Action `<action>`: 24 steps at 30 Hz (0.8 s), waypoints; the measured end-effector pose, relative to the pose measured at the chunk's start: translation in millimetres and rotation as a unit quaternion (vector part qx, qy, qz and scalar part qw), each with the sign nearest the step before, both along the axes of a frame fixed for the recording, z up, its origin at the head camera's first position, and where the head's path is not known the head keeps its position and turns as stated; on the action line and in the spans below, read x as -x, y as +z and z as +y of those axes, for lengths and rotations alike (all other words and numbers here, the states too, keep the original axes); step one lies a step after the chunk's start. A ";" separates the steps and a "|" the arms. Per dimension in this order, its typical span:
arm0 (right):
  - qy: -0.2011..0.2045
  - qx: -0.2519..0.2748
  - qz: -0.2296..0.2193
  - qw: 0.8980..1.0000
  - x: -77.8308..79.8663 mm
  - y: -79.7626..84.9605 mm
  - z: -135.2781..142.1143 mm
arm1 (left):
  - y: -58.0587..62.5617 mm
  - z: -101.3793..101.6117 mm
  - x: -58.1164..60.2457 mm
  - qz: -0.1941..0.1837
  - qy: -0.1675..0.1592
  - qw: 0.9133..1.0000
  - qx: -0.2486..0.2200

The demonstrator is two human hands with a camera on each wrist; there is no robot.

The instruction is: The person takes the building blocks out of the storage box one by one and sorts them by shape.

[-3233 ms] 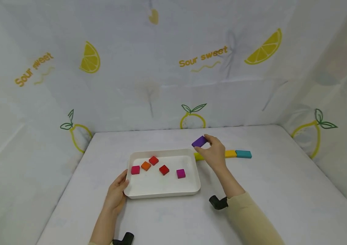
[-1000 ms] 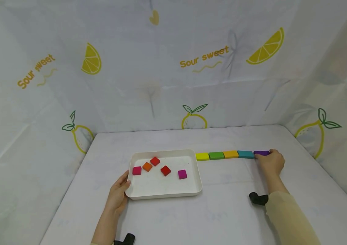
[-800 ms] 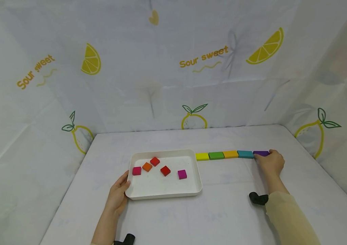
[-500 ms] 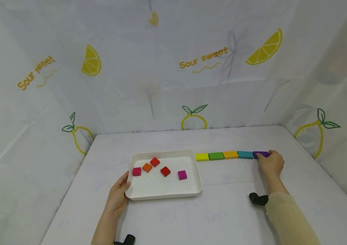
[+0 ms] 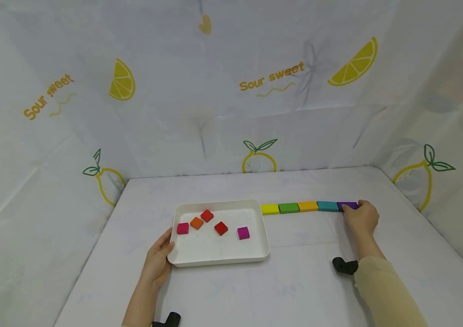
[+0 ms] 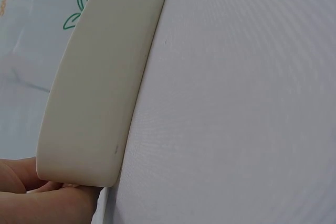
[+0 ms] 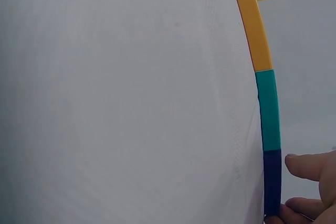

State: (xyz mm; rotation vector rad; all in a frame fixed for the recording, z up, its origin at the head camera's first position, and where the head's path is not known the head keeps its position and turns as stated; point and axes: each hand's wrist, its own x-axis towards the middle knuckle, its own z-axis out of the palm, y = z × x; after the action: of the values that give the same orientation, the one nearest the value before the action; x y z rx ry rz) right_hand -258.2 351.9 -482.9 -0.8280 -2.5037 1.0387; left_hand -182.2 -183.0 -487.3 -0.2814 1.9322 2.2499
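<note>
Your left hand grips the tray, likely steadying it; your right hand, unclenched, touches the purple block, probably keeping it against the teal block.

The purple block is lying flat, touching the teal block near the table's far edge! The white tray is sitting nearer the left.
</note>
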 end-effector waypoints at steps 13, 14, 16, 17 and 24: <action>0.029 0.028 0.088 0.995 1.5 20.2 -28.4 | -1.4 0.3 1.1 -0.002 0.007 1.000 0.005; 0.042 0.028 0.097 0.994 1.1 23.7 -33.6 | -1.7 0.2 1.2 -0.002 0.007 1.000 0.006; 0.072 0.031 0.106 0.991 -0.1 31.0 -44.9 | -1.9 0.2 1.2 0.000 0.005 1.000 0.007; 0.087 0.031 0.108 0.990 -0.7 34.4 -50.7 | -1.7 0.3 1.2 -0.001 0.005 1.000 0.006; 0.199 0.034 0.155 0.967 -1.4 53.7 -91.8 | -0.6 0.2 1.8 -0.001 0.007 1.000 0.004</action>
State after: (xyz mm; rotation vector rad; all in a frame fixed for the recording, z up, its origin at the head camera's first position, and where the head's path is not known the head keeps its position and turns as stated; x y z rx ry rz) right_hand -256.8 260.1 -429.2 -0.1520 -2.4175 1.2709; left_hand -184.1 -182.8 -487.9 -0.2980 1.9440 2.2505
